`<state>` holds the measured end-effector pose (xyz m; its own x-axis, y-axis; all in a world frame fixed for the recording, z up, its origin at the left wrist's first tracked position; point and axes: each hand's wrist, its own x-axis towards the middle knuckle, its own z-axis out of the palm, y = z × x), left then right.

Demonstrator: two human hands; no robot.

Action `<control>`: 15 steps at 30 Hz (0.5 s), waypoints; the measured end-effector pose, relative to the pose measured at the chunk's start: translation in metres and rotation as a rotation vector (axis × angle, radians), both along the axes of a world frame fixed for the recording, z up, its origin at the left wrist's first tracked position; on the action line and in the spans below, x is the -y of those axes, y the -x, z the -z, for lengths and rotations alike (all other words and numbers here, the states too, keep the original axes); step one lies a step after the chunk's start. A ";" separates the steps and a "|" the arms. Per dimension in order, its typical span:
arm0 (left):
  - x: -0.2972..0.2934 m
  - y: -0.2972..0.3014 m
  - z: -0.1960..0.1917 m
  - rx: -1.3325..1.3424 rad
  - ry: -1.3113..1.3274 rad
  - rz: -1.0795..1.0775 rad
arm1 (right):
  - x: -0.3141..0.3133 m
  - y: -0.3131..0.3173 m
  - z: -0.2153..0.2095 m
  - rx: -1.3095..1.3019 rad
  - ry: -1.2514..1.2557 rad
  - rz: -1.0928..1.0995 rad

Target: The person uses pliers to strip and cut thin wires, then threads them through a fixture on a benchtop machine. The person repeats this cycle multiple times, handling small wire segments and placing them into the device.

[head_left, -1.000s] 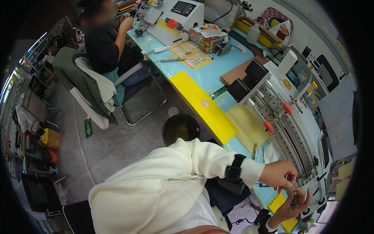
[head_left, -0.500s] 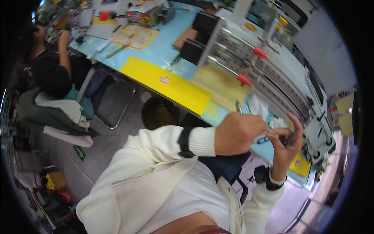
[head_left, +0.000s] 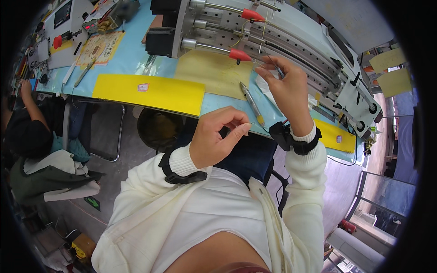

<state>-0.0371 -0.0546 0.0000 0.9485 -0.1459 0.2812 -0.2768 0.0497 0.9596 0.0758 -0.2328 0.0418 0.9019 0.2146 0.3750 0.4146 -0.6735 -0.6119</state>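
My left hand (head_left: pixel 219 136) is closed in a pinch in front of the bench edge. A tiny thin piece shows at its fingertips, too small to name. Farther right and higher, my right hand (head_left: pixel 289 88) grips slim dark tweezers (head_left: pixel 276 66), their points toward a red-tipped rod (head_left: pixel 240 55) of the bench machine (head_left: pixel 296 45). Between the two hands lies a silver pen-shaped tool (head_left: pixel 251 103) with a yellow end. Crumpled white tissue (head_left: pixel 267 91) is partly hidden behind my right hand.
A yellow strip (head_left: pixel 150 94) runs along the front edge of the blue-covered bench (head_left: pixel 218 104). Back left are a soldering-iron-like tool (head_left: pixel 84 73) and a printed sheet (head_left: pixel 98 49). A round bin (head_left: pixel 159 129) stands below the bench. Another person (head_left: pixel 34 118) sits at far left.
My hands were close together at the right and are now apart. The right one is by the machine's rods, the left nearer my body. The whole view has also shifted.
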 end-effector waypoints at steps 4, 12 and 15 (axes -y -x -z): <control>-0.008 -0.001 0.004 -0.105 0.097 0.002 | -0.007 -0.001 -0.002 -0.032 0.024 0.031; -0.023 0.000 0.007 -0.072 0.127 -0.108 | -0.034 0.008 -0.017 -0.188 0.115 0.001; -0.030 0.003 0.013 -0.118 0.191 -0.160 | -0.051 0.024 -0.007 -0.129 -0.077 -0.154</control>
<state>-0.0399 -0.0241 -0.0133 0.9831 0.0539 0.1751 -0.1824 0.1979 0.9631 0.0519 -0.1818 0.0487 0.9021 0.3291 0.2790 0.4241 -0.5575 -0.7137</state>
